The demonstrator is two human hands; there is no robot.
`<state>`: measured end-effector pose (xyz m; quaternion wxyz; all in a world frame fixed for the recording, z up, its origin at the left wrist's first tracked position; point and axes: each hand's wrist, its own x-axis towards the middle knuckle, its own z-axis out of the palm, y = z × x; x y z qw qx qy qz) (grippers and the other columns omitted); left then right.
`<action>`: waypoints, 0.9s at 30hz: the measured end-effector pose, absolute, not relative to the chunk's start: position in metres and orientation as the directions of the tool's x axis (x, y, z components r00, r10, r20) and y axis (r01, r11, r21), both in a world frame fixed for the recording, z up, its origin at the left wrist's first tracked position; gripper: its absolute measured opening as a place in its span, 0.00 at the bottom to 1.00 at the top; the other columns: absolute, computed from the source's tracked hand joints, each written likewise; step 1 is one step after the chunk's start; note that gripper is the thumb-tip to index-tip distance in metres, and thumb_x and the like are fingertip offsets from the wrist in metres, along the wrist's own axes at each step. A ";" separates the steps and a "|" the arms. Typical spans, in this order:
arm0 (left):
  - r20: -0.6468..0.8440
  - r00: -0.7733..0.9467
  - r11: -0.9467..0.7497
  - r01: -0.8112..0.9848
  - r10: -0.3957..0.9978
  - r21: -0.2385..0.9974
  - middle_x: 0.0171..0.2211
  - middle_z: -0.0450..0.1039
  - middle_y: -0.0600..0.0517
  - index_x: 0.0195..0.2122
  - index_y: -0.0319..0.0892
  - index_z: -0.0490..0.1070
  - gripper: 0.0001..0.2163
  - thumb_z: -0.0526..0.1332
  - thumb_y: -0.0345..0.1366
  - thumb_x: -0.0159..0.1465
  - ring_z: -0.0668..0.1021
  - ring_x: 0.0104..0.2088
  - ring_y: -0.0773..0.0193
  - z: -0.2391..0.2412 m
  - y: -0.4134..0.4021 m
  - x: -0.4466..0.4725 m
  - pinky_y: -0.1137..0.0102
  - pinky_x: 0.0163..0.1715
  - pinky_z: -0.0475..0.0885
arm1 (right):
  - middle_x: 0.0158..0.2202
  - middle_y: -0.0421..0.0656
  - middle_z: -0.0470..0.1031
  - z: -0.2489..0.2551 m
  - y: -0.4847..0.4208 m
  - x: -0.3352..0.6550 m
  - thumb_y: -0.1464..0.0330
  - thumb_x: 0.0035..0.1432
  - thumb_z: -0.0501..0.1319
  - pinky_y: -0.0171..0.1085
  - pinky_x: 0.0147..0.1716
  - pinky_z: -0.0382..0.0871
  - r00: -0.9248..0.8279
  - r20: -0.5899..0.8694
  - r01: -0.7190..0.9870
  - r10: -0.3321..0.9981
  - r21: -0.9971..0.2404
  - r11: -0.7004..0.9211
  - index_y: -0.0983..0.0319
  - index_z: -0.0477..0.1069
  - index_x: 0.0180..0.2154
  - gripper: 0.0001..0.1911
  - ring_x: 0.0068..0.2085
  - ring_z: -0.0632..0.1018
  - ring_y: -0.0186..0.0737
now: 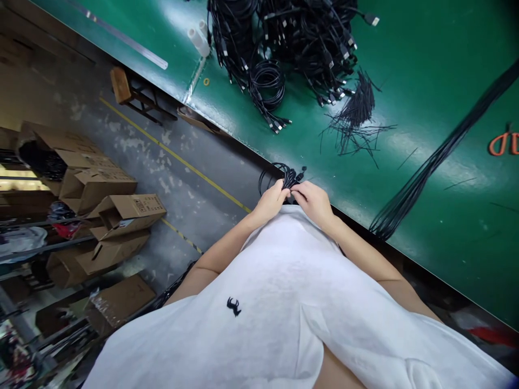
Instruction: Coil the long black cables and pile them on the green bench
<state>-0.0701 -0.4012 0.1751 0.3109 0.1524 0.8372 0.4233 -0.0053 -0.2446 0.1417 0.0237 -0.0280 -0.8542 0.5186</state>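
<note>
Both my hands meet at the near edge of the green table [425, 81], close to my white shirt. My left hand [271, 202] and my right hand [313, 201] have their fingers closed on a coiled black cable [279, 174], pinching it from both sides. The coil loops out to the left over the table's edge, and its connector ends stick up by my right fingers. Farther back on the table lies a big heap of coiled black cables [292, 43] with plugs.
A loose bunch of thin black ties [359, 111] lies behind my hands. A long bundle of black strands [441, 148] runs diagonally at the right. White tubes [199, 37] stand at the back. Open cardboard boxes [109, 216] and a wooden stool [125, 89] stand on the floor at left.
</note>
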 end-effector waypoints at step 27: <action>-0.542 -0.389 0.275 -0.561 0.745 0.780 0.20 0.58 0.59 0.27 0.40 0.64 0.08 0.64 0.35 0.56 0.60 0.22 0.72 0.179 -0.386 -0.076 0.72 0.25 0.54 | 0.33 0.47 0.70 0.195 -0.189 -0.046 0.76 0.70 0.47 0.41 0.33 0.57 -0.392 0.144 -0.913 -0.909 0.059 0.403 0.67 0.72 0.34 0.17 0.34 0.68 0.39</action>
